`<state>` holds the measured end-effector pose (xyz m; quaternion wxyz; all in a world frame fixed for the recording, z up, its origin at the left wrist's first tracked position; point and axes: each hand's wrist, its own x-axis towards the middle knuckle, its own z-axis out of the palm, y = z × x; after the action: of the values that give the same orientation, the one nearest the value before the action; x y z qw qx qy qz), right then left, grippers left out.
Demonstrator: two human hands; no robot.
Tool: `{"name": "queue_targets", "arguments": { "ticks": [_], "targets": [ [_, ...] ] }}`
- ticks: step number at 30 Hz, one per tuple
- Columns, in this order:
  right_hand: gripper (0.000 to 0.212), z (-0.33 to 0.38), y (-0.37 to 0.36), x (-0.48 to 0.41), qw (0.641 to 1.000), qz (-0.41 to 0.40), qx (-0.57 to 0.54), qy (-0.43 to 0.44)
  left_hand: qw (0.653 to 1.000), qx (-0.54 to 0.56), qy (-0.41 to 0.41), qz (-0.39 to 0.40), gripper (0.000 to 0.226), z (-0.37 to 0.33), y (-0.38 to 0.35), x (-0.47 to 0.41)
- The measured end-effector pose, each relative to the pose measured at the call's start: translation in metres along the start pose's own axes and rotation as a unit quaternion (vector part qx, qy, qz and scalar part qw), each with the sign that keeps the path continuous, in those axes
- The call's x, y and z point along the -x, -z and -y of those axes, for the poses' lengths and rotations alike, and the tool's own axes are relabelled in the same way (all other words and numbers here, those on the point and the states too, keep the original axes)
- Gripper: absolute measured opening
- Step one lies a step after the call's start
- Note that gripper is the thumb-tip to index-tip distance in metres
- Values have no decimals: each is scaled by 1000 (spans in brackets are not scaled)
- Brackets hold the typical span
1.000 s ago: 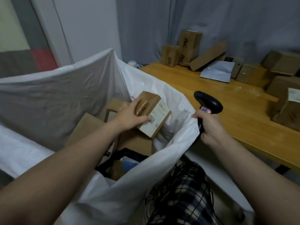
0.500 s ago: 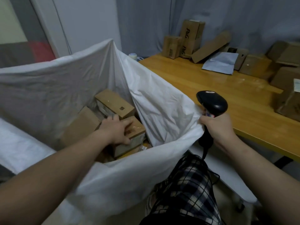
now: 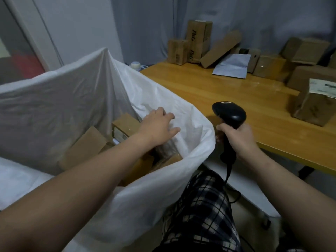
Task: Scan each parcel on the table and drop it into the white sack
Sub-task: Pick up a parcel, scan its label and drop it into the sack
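Far left of the frame there's the white sack [image 3: 63, 106], mouth wide open, with a few brown boxes [image 3: 125, 127] already lying in the bottom. Just right of those, about centre frame, the left hand [image 3: 158, 124] hangs over the opening. Its fingers [image 3: 168, 116] are spread loose and hold nothing, right beside the sack's inner wall; can't tell if they actually brush it.

Next over, the right hand [image 3: 238, 139] has its fingers wrapped tight round the handle of the black scanner [image 3: 230, 113], up by the sack's rim at the table [image 3: 218, 91] edge. The cord [image 3: 228, 171] dangles down past a plaid knee [image 3: 205, 197]. Further right and along the back of the table, plenty of parcels [image 3: 312, 110] are waiting, so I'd say there's a good way to go.

What could bite:
- That rim looks floppy, so a box dropped against it could fold it in or slide off to the floor.
- The cord could snag the knee on a long reach.
- The long box [image 3: 221, 50] leaning at the back looks ready to tip if a neighbour gets yanked out.
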<state>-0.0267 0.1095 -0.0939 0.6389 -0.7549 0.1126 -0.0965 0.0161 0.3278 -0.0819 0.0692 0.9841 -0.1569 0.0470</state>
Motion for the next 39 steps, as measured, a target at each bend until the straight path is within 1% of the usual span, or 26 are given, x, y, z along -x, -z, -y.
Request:
{"name": "queue_targets", "arguments": {
  "ticks": [3, 5, 8, 12, 15, 18, 20, 22, 24, 27, 29, 31, 33, 36, 39],
  "targets": [
    [6, 7, 32, -11, 1000, -23, -14, 11, 997, 30, -55, -53, 49, -31, 9, -18],
    [3, 10, 62, -17, 998, -49, -29, 17, 992, 47, -97, -72, 47, -56, 12, -32],
    [3, 12, 112, -19, 994, -97, -47, 17, 984, 68, -149, -70, 47, -100, 9, -55],
    [12, 2, 168, -15, 990, -132, -56, 13, 975, 101, -196, -41, 47, -174, -4, -85],
    [17, -7, 209, -16, 975, -167, -148, 7, 964, 142, -224, -30, 47, -228, -8, -101],
    [14, -21, 247, -21, 935, -228, -271, -8, 955, 163, -245, -26, 49, -266, -10, -115],
    [15, -32, 259, -25, 910, -248, -333, -17, 952, 160, -258, -27, 50, -285, -11, -129],
    [16, -40, 264, -30, 900, -248, -357, -13, 953, 160, -252, -47, 55, -302, -12, -146],
    [17, -45, 265, -34, 901, -251, -354, -4, 961, 162, -218, -58, 65, -323, -13, -162],
    [15, -47, 267, -38, 901, -258, -348, 6, 975, 146, -167, -19, 81, -362, -15, -178],
    [15, -47, 268, -39, 902, -263, -342, 5, 983, 120, -141, 20, 86, -384, -20, -185],
    [17, -47, 268, -39, 905, -266, -333, 3, 986, 107, -120, 45, 85, -393, -25, -192],
    [18, -47, 268, -39, 906, -269, -327, 4, 984, 119, -119, 48, 75, -391, -28, -195],
    [19, -46, 267, -38, 906, -266, -329, 10, 974, 144, -168, 58, 63, -370, -23, -190],
    [20, -45, 267, -37, 911, -259, -320, 8, 971, 106, -209, 45, 50, -333, -7, -183]
  ]
}}
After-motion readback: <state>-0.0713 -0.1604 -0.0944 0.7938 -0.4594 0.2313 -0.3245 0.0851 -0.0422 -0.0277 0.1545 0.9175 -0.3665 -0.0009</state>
